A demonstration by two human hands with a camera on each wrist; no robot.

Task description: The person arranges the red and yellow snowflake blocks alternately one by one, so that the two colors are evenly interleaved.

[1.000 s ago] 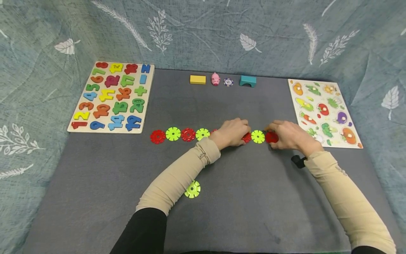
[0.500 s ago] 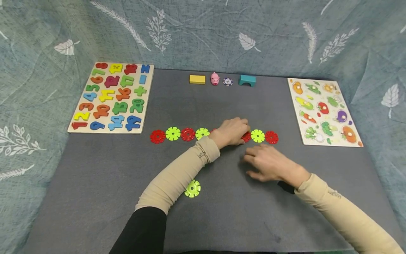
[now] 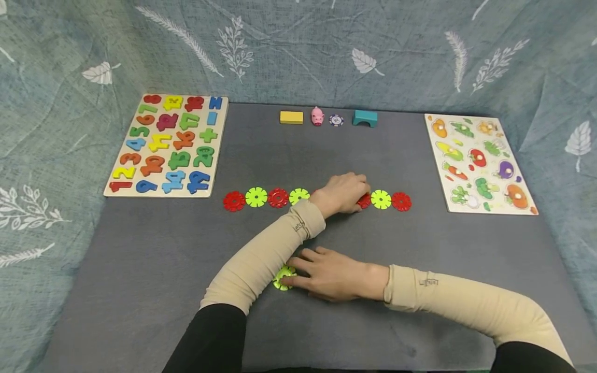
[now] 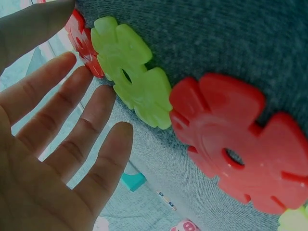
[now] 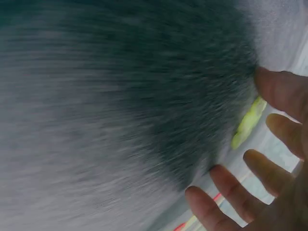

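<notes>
A row of red and lime notched plastic discs lies across the dark table. My left hand (image 3: 342, 194) is over its right part, thumb and fingertips at opposite edges of a red disc (image 3: 364, 201), pinching it. Right of that lie a lime disc (image 3: 381, 199) and a red end disc (image 3: 401, 201). In the left wrist view, a lime disc (image 4: 130, 72) and a larger-looking red disc (image 4: 236, 144) lie beside the hand. My right hand (image 3: 328, 274) reaches with spread fingers over a single lime disc (image 3: 280, 284) near my left forearm, partly covering it; the right wrist view shows this disc (image 5: 249, 124) beyond the fingertips.
A number puzzle board (image 3: 160, 189) lies at the left, a vegetable puzzle board (image 3: 494, 204) at the right. Along the back edge stand a yellow block (image 3: 291, 117), a pink pig (image 3: 317, 116), a poker chip (image 3: 336, 120) and a teal arch block (image 3: 365, 118).
My right hand has let go of the red end disc and swept left and nearer to the single lime disc. My left hand has stayed at its red disc.
</notes>
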